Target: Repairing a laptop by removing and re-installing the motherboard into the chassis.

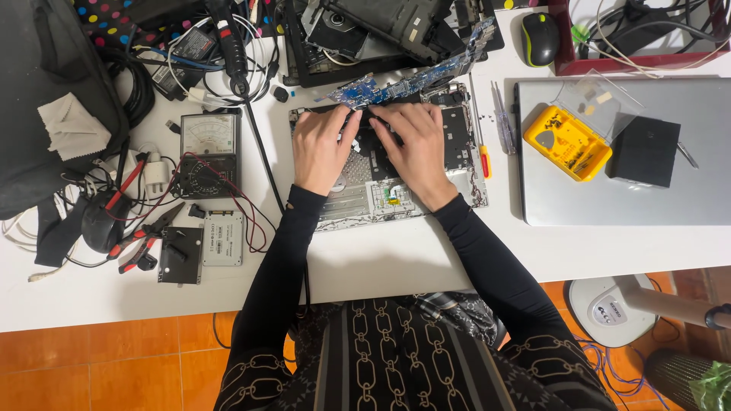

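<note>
Head view, the only one. Both hands are down on an opened laptop base [457, 164] lying on the white worktop [381, 262]. Left hand [321, 148] rests flat, fingers [335, 125] spread and pressing on the chassis near its top edge; not closed round anything. Right hand [415, 148] sits just beside it, fingers curled down onto the dark area at the middle of the chassis. Whether it pinches a part there cannot be told, the fingertips hide it. A blue circuit board [411, 80] lies tilted along the top edge of the chassis, just beyond the fingertips.

Judgement on doing this well: keep the left hand as the brace, work with fingertips only, pull straight and low, stay off the ribbon cable [390, 196] near the wrists, and keep the board edge clear of the knuckles.

Counts:
- two hands, one opened chassis, one blue board
- one analogue multimeter [209, 152], left
- one flat storage drive [223, 238]
- one pair of red-handled pliers [145, 236]
- one red-tipped screwdriver [480, 129]
- one yellow bit tray [567, 142]
- one closed grey laptop [670, 198], right
- one mouse [541, 38]
</note>
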